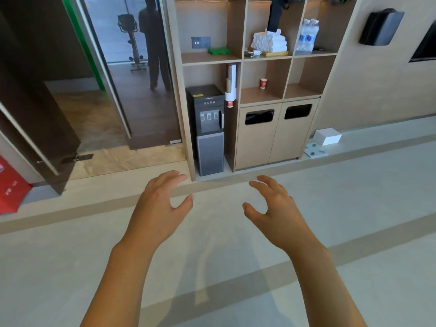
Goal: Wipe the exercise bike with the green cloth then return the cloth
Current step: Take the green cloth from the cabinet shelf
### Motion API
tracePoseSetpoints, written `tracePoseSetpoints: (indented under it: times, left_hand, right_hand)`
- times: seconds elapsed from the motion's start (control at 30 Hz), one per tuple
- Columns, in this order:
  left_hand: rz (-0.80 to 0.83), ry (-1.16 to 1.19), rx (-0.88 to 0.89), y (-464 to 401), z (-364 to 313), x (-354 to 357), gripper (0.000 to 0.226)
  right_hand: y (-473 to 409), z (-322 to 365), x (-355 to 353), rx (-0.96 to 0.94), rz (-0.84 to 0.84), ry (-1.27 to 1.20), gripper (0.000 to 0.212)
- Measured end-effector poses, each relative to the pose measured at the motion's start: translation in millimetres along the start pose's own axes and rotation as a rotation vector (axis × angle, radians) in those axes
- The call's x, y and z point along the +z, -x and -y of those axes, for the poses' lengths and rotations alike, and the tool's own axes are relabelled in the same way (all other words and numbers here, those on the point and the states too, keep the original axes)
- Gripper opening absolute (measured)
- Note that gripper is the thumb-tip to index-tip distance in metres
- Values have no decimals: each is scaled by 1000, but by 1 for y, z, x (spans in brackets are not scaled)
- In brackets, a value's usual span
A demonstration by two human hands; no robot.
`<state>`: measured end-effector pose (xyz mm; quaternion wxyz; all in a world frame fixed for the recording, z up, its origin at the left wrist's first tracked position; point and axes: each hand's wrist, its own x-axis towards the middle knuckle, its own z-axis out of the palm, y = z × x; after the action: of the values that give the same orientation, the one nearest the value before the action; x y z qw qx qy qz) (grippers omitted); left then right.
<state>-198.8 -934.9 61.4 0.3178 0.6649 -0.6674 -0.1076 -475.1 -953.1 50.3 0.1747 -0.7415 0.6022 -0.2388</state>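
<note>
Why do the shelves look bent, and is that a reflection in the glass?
Head view: the wide lens bows the shelf unit and floor lines. The glass door mirrors an exercise bike and a standing person. Both hands cast soft shadows on the floor.

Green cloth (219, 51) lies on wooden shelf (210, 59).

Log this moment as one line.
left hand open, empty | right hand open, empty | green cloth on shelf

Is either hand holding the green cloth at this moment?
No, the green cloth lies on the shelf, and the left hand and right hand are empty.
</note>
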Motion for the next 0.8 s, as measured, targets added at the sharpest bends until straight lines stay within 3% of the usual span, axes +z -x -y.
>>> tracePoseSetpoints:
  times: [0.33, 0.8]
  left_hand:
    - [58, -50, 60, -66, -49, 58, 46]
    - [85, 9, 75, -195, -43, 110, 48]
  right_hand:
    - [-51, -85, -22, 39, -21, -108, 61]
    - [-170, -115, -25, 91, -25, -25, 60]
